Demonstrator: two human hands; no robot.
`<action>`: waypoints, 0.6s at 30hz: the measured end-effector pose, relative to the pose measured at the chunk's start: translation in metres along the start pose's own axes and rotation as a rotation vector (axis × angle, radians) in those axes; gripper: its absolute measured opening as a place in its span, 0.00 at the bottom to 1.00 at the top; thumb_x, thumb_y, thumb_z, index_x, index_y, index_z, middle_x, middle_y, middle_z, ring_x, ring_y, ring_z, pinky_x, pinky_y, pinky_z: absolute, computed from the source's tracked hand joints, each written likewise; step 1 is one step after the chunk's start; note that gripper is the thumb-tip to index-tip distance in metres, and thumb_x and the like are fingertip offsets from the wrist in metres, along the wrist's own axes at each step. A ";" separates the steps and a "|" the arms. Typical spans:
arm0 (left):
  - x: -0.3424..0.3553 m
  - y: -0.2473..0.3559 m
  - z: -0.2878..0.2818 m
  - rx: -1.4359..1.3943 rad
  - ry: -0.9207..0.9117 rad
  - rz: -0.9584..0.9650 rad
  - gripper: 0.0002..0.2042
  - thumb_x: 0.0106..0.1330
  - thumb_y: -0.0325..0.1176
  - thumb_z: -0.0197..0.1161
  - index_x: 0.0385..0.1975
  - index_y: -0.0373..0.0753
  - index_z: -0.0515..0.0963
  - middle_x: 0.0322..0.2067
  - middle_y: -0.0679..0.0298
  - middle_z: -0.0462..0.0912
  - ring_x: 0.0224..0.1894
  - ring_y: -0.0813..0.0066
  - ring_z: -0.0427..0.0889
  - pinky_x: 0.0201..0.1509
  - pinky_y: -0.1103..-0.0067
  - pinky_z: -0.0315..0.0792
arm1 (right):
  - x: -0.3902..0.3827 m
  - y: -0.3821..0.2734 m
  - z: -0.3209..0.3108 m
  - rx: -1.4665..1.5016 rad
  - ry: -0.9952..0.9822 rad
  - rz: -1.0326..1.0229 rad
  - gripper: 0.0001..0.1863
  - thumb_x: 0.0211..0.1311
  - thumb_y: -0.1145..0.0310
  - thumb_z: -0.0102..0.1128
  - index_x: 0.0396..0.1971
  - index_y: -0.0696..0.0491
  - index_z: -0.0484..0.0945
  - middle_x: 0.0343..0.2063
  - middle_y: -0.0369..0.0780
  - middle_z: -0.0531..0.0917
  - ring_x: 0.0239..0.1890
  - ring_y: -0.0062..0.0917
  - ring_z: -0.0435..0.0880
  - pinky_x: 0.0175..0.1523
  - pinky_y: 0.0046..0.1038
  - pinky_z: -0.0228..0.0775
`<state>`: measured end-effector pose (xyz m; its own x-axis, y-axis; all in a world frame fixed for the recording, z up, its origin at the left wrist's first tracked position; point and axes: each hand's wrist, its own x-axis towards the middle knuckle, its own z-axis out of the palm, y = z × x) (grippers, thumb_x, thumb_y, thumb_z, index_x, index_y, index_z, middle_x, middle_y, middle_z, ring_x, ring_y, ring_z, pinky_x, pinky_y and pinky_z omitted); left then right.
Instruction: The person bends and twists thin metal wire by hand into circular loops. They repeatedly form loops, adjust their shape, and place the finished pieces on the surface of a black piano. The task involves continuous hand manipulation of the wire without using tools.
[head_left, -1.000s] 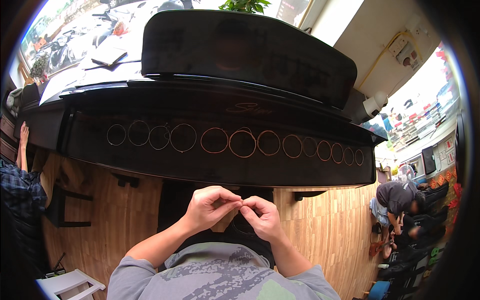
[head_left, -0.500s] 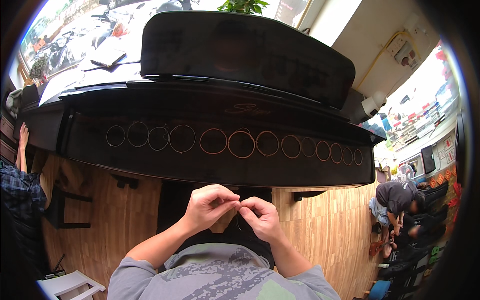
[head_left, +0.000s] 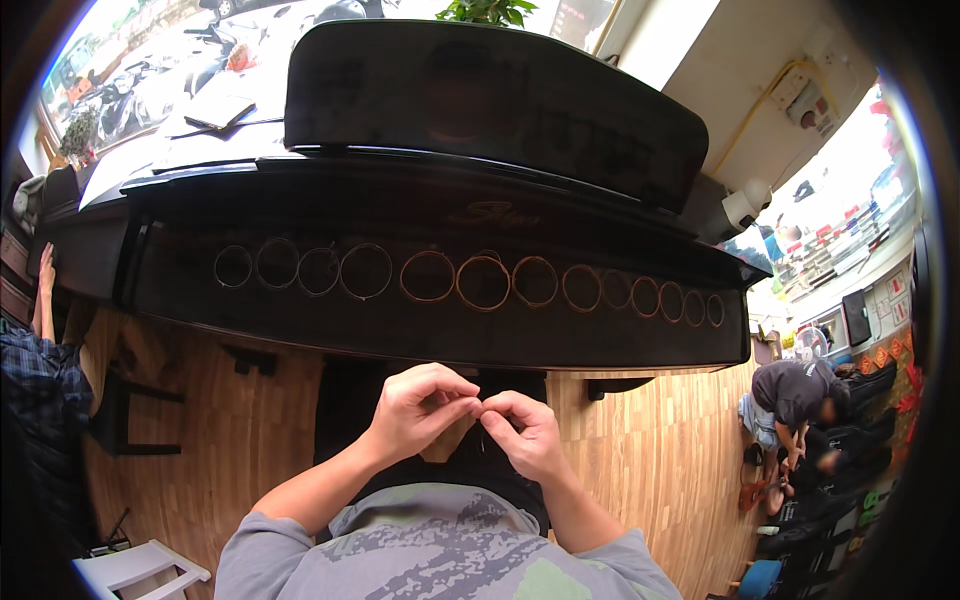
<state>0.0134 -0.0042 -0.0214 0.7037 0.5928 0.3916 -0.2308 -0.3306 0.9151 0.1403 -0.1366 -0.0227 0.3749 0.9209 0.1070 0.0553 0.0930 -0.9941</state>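
Observation:
My left hand and my right hand meet fingertip to fingertip in front of the piano, both closed in a pinch. A thin, string-like strand shows faintly just below the right fingers. Its end between the fingertips is too small to see clearly. Beyond my hands, a row of coiled strings lies along the black piano's closed lid. Silver-coloured coils are on the left. Copper-coloured coils run from the middle to the right, getting smaller.
A raised black panel stands behind the coils. At far left, another person's hand rests on the piano's end, near a black stool. A white chair stands lower left. Another person bends over at right, beside black cases.
My hands stay pinched together at nearly the same spot, with slight finger movement. The view has shifted a little; the coils lie as before.

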 end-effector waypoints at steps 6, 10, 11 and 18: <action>-0.004 0.001 -0.003 -0.011 0.026 -0.021 0.07 0.52 0.23 0.70 0.30 0.35 0.80 0.25 0.63 0.81 0.26 0.80 0.78 0.30 0.85 0.71 | -0.004 -0.002 0.001 -0.029 -0.013 -0.004 0.05 0.62 0.73 0.59 0.34 0.59 0.79 0.26 0.34 0.79 0.26 0.12 0.71 0.31 0.16 0.64; -0.006 0.000 -0.004 0.008 0.011 -0.057 0.04 0.54 0.24 0.69 0.28 0.34 0.80 0.25 0.64 0.81 0.26 0.80 0.77 0.29 0.85 0.71 | -0.003 -0.003 0.002 -0.063 -0.012 -0.051 0.04 0.61 0.74 0.59 0.32 0.59 0.80 0.25 0.33 0.77 0.26 0.13 0.71 0.31 0.16 0.64; -0.008 0.000 -0.004 0.014 0.004 -0.070 0.04 0.55 0.24 0.68 0.27 0.34 0.80 0.25 0.64 0.81 0.26 0.80 0.77 0.29 0.85 0.70 | -0.004 -0.002 0.002 -0.083 -0.017 -0.053 0.04 0.60 0.75 0.60 0.33 0.59 0.80 0.25 0.33 0.77 0.26 0.13 0.71 0.31 0.16 0.64; -0.009 0.009 0.005 -0.001 -0.074 -0.103 0.04 0.59 0.25 0.64 0.25 0.32 0.78 0.25 0.64 0.80 0.26 0.81 0.76 0.30 0.86 0.70 | -0.004 -0.003 0.006 -0.113 0.116 -0.124 0.06 0.57 0.78 0.62 0.34 0.56 0.78 0.25 0.34 0.76 0.25 0.14 0.70 0.31 0.17 0.64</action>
<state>0.0081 -0.0163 -0.0168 0.7713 0.5679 0.2876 -0.1552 -0.2704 0.9501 0.1333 -0.1383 -0.0206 0.4620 0.8549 0.2361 0.2090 0.1538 -0.9657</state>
